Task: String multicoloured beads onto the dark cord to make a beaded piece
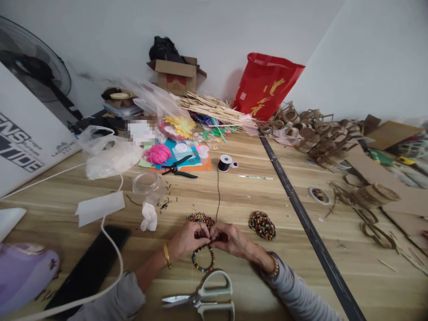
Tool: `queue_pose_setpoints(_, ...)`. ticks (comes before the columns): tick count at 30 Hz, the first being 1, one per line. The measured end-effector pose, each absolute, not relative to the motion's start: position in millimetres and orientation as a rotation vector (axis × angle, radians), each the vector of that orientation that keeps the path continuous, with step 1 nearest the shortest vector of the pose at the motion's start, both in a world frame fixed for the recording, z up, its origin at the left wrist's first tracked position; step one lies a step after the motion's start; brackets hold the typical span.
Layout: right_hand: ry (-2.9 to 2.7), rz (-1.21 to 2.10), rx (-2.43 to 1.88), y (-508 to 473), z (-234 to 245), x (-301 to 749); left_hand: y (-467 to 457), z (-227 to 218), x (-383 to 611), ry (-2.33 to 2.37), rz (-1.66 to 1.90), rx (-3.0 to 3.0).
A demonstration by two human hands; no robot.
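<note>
My left hand [187, 237] and my right hand [231, 240] meet at the middle front of the table, fingertips pinched together. Between them they grip black cord [218, 196], which runs up to a spool [225, 163] standing on the tabletop. Just below my fingers is a loop of multicoloured beads, a beaded bracelet [203, 269]; its top is hidden by my hands. Behind my fingers lies a pile of beaded bracelets [200, 217], partly covered. A second pile of beaded bracelets [262, 225] sits to the right. Scissors [210, 298] with pale handles rest nearest me.
Black-handled pliers [179, 169], pink yarn [157, 154] and a clear plastic cup [147, 185] are at left-centre. A white cable [113, 243] crosses the left side over a black slab [88, 267]. Woven baskets [329, 142] crowd the right; a red bag [267, 87] stands behind.
</note>
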State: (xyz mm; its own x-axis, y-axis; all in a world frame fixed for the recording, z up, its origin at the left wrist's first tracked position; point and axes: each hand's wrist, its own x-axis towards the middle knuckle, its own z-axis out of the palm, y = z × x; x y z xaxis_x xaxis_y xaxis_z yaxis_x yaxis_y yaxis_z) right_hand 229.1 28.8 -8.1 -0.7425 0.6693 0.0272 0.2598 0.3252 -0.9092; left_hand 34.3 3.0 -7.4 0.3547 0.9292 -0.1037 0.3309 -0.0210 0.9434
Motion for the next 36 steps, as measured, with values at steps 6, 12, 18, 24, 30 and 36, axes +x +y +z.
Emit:
queue_pose_setpoints(6, -2.119, 1.375, -0.839, 28.4, -17.6, 225.3, 3.9, -5.6, 36.2, 1.193, 0.739, 1.579)
queue_pose_setpoints(12, -2.127, 1.329, -0.889, 25.6, -19.7, 222.6, 3.9, -0.1, 37.2, 1.214, 0.718, 1.557)
queue_pose_setpoints(18, -2.149, 1.179, -0.964, 21.3, -11.3, 220.2, 3.4, 3.5, 39.0, 1.217, 0.71, 1.538)
queue_pose_setpoints(24, -2.153, 1.144, -1.069, 19.7, -9.4, 216.3, 3.0, 1.5, 39.5, 1.258, 0.719, 1.593)
queue_pose_setpoints(30, -2.183, 1.114, -1.152, 20.6, -7.4, 212.4, 0.5, 3.4, 38.0, 1.298, 0.68, 1.716)
queue_pose_setpoints(36, -2.164, 1.202, -1.04, 26.5, -10.8, 214.3, -1.0, 5.9, 34.5, 1.319, 0.703, 1.808)
